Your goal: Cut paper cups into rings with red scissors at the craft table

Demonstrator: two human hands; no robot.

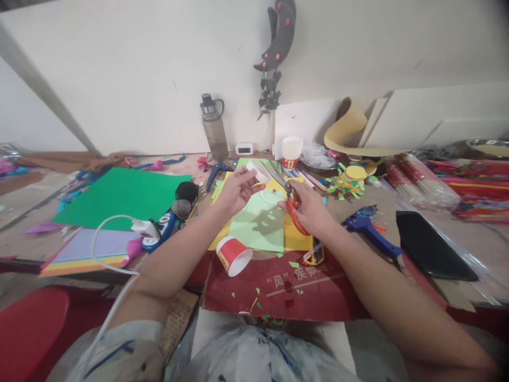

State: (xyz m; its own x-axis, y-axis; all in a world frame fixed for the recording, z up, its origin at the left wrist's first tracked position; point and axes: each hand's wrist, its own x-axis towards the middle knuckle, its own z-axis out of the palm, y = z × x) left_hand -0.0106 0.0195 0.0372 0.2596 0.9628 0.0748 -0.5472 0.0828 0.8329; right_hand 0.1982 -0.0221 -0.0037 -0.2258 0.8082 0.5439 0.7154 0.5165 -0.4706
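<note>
A small white piece, perhaps paper (pixel 257 173), is pinched in the fingers of my left hand (pixel 238 190). My right hand (pixel 308 206) grips a pair of scissors by their orange-red handles (pixel 295 213). The scissors' metal blades point up and left, close beside the white piece; whether they touch it I cannot tell. Below both hands lies a light green sheet (pixel 256 228) on top of yellow paper (pixel 300 239). A red and white paper cup (pixel 234 257) rests on its side nearer to me.
Green sheets (pixel 123 199) and a white plug (pixel 145 228) with its cable lie left. A blue glue gun (pixel 368 228) and a black phone-like slab (pixel 433 246) lie right. Behind stand a water bottle (pixel 214 130) and another paper cup (pixel 292 151). Paper scraps dot the red board (pixel 238 286).
</note>
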